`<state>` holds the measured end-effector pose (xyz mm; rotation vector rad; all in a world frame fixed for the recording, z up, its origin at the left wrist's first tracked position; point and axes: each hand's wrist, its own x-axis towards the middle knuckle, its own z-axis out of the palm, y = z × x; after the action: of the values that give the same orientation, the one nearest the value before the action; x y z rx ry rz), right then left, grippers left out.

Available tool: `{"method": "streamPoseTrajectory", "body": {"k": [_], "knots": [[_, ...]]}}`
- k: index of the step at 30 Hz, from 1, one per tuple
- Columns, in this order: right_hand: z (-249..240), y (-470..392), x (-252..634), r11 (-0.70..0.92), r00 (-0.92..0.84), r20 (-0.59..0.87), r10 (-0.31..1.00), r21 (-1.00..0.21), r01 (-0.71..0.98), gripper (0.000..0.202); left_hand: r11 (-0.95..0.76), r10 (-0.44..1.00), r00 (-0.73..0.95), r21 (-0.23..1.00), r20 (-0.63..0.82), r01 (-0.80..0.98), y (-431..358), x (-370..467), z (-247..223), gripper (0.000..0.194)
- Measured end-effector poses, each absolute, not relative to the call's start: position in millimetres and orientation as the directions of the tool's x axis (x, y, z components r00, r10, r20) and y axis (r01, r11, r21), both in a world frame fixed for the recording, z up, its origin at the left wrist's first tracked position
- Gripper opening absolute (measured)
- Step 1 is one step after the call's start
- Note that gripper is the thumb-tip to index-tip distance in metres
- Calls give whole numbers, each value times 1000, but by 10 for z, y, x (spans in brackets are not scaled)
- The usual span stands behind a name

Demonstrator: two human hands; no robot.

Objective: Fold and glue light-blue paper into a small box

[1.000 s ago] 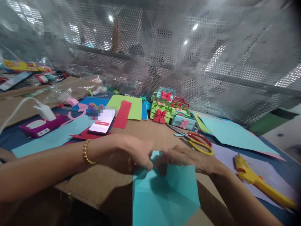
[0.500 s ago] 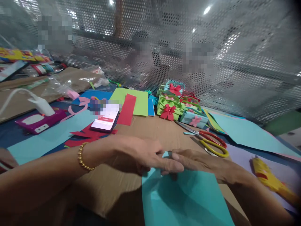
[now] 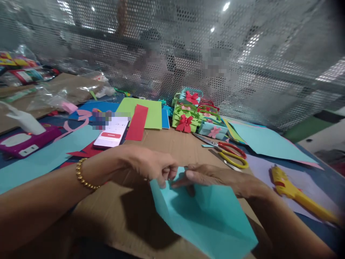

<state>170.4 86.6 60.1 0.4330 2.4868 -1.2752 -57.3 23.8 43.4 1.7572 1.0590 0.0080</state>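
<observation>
A sheet of teal paper (image 3: 210, 223) with folded-up edges lies over brown cardboard (image 3: 126, 223), its near part lifted off. My left hand (image 3: 151, 163), below a gold bead bracelet (image 3: 82, 174), is curled with fingertips and thumb pinching the paper's far left corner. From the other side my right hand (image 3: 215, 176) grips the far edge, thumb inside the fold; some of its fingers are hidden. Just beyond the right hand lie scissors (image 3: 231, 154) with red and yellow handles.
Small paper baskets (image 3: 185, 120) with flowers stand at the back. A phone (image 3: 111, 133), a red strip (image 3: 137, 122) and a purple power strip (image 3: 29, 142) are on the left. To the right are a yellow glue gun (image 3: 293, 190) and stacked paper sheets (image 3: 272, 140).
My left hand has drawn back from the right one and now pinches the corner. The paper's left side has tilted up and its near edge has risen. The view has shifted right.
</observation>
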Motion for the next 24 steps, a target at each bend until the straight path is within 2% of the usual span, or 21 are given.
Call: {"method": "streamPoseTrajectory", "body": {"k": [8, 14, 16, 20, 24], "knots": [[567, 836, 1679, 557, -911, -375, 171, -726, 404, 58, -104, 649, 619, 755, -442, 647, 326, -641, 309, 24], [556, 827, 1680, 528, -904, -379, 198, -736, 424, 80, -100, 703, 564, 725, -433, 681, 368, -624, 177, 22], [529, 822, 1694, 511, -910, -355, 213, -754, 413, 82, -85, 730, 515, 689, -449, 720, 375, -609, 152, 24], [437, 797, 1714, 494, -910, -274, 310, -772, 401, 66, -122, 794, 405, 533, -454, 837, 364, -575, 240, 36], [356, 805, 1694, 445, -890, -233, 391, -799, 405, 39, -192, 851, 347, 382, -395, 904, 344, -544, 339, 48]]}}
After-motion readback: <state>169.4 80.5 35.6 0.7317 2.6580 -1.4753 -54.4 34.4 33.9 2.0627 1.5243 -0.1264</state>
